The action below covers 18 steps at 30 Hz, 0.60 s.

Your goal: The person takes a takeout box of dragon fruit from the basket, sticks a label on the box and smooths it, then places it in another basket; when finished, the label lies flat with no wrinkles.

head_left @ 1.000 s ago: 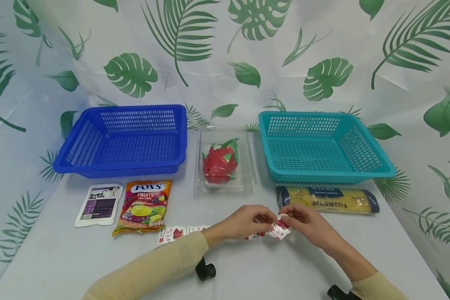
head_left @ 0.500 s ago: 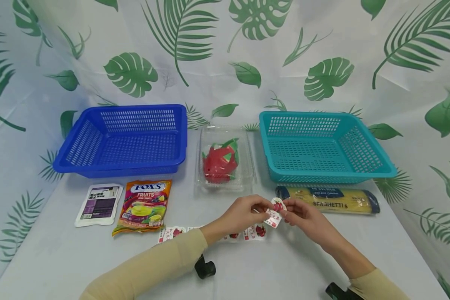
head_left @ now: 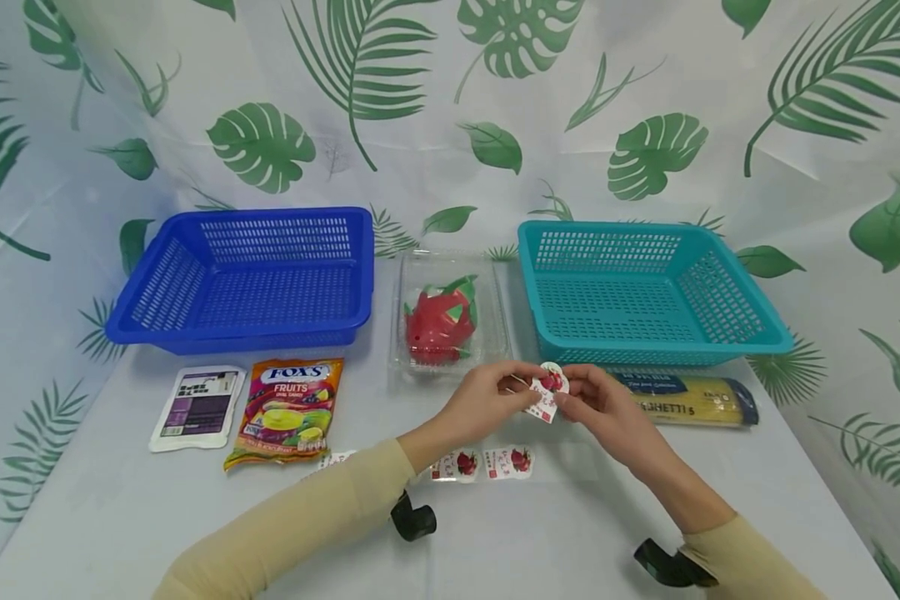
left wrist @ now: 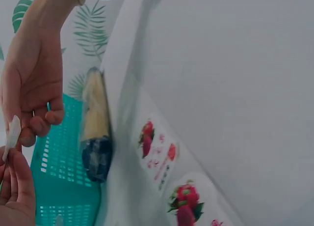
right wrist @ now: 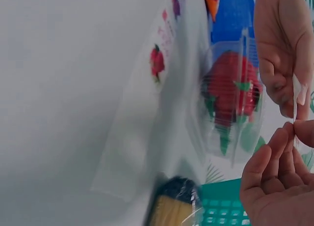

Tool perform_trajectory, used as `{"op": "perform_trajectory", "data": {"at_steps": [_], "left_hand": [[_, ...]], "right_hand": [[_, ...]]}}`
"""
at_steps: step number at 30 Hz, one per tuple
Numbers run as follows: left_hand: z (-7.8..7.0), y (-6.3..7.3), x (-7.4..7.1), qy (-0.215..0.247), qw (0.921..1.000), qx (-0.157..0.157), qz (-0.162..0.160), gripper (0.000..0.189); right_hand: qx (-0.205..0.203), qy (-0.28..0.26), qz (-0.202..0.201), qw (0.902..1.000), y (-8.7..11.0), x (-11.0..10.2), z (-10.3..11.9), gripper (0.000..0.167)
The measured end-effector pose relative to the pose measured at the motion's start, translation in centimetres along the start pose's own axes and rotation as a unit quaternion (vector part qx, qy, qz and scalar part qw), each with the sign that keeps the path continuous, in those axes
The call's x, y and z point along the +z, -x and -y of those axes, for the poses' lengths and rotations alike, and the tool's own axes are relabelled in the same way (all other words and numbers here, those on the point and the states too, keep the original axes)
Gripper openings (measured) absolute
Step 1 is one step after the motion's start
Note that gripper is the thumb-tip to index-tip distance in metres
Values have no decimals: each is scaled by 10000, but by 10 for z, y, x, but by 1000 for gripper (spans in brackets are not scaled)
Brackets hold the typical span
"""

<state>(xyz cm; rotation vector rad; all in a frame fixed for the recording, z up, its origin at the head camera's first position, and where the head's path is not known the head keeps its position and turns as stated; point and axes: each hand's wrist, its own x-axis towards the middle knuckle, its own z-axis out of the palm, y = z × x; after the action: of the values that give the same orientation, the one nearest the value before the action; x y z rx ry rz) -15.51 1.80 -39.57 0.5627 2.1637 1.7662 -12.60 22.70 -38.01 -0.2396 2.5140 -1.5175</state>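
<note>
A white sticker [head_left: 549, 392] with a red dragon fruit picture is held up above the table. My left hand [head_left: 487, 402] pinches its lower left side, while my right hand [head_left: 607, 412] pinches its right edge. Seen edge-on, the same sticker [right wrist: 296, 100] stands between the fingertips of both hands in the right wrist view. Below the hands, a clear backing strip with more such stickers [head_left: 508, 462] lies flat on the table; my left forearm hides part of it. Behind the hands, a lidded clear plastic box [head_left: 491, 287] contains a red dragon fruit [head_left: 441, 325] with green tips.
A blue basket [head_left: 270, 340] stands at back left, a teal basket [head_left: 660, 352] at back right. The spaghetti pack [head_left: 690, 400] lies before the teal one, partly behind my right hand. At left are a candy bag [head_left: 285, 412] and a white-and-purple packet [head_left: 197, 408].
Both hands have risen away from the strip with the sticker, towards the clear box. The sticker has turned to show its printed face, and the right end of the strip is now uncovered.
</note>
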Motion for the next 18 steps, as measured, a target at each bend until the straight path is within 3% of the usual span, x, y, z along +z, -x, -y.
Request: {"op": "perform_trajectory", "data": {"at_steps": [10, 13, 18], "left_hand": [[-15, -11, -16, -485, 9935, 354, -971, 34], [-16, -13, -20, -472, 9920, 420, -1089, 35], [-19, -16, -25, -420, 9914, 549, -1110, 36]], "right_hand": [[-524, 477, -891, 9935, -18, 9, 21, 44], [-601, 501, -933, 9926, -23, 11, 26, 41], [-395, 413, -906, 9942, -31, 12, 33, 39]]}}
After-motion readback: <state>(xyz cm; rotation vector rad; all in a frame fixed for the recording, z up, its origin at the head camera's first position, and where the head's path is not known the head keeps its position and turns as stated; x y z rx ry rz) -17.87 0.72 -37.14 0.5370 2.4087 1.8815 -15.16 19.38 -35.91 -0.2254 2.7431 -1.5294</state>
